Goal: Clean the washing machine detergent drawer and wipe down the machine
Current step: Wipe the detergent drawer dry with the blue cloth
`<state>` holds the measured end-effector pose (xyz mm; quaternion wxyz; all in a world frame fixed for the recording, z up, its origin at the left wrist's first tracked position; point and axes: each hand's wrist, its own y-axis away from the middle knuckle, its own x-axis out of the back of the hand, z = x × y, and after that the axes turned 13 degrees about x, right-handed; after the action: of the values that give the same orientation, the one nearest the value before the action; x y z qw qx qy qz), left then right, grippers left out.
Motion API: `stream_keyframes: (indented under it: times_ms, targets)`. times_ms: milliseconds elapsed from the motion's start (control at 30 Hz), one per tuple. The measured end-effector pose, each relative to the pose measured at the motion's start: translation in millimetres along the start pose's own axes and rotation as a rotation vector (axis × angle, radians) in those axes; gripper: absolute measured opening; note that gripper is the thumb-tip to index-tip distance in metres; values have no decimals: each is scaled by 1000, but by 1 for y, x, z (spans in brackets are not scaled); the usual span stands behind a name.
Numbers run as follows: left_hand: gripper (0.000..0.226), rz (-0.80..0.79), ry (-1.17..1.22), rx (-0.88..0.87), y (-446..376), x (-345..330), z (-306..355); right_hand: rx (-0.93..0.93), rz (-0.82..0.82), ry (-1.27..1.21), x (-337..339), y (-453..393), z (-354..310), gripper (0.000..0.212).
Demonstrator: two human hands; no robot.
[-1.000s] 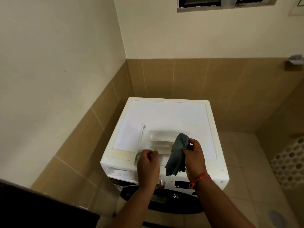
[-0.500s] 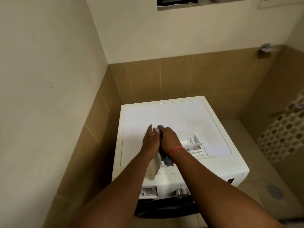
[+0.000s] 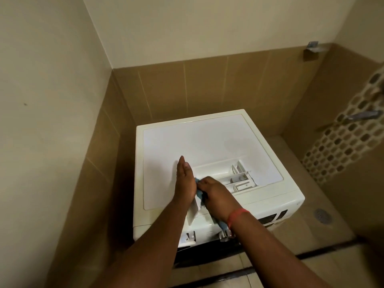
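A white washing machine [image 3: 178, 140] stands in a tiled corner. Its removed detergent drawer [image 3: 224, 173] lies on the lid, with its front panel near the lid's front edge and its compartments to the right. My left hand [image 3: 185, 181] is flat, fingers straight, pressed against the drawer's left side. My right hand [image 3: 216, 194] grips a blue cloth [image 3: 199, 194] bunched against the drawer's near end; the cloth's tail hangs below my wrist [image 3: 223, 225]. Much of the cloth is hidden between my hands.
The empty drawer slot [image 3: 188, 238] shows on the machine's front above the dark door [image 3: 207, 254]. Tiled walls close in at left and behind. At right are a patterned mosaic wall [image 3: 340, 146], a metal tap [image 3: 361, 115] and a floor drain [image 3: 323, 215].
The view has swung right and down. My hands went from holding the cloth in front of the machine to working on the drawer, the cloth now pushed into its near end.
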<state>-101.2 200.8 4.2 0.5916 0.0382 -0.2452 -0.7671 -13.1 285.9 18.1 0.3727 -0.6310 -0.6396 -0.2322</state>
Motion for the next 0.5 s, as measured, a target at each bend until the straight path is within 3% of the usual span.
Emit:
stream_keyframes:
  times_ms: [67, 233, 500]
  targets:
    - [50, -21, 21, 10, 0, 1, 1, 7, 1, 100, -3, -26, 7, 48]
    - [51, -32, -9, 57, 2, 2, 5, -14, -5, 181, -7, -63, 18, 41]
    - [50, 57, -118, 51, 14, -1, 8, 202, -62, 145, -1, 30, 9, 63]
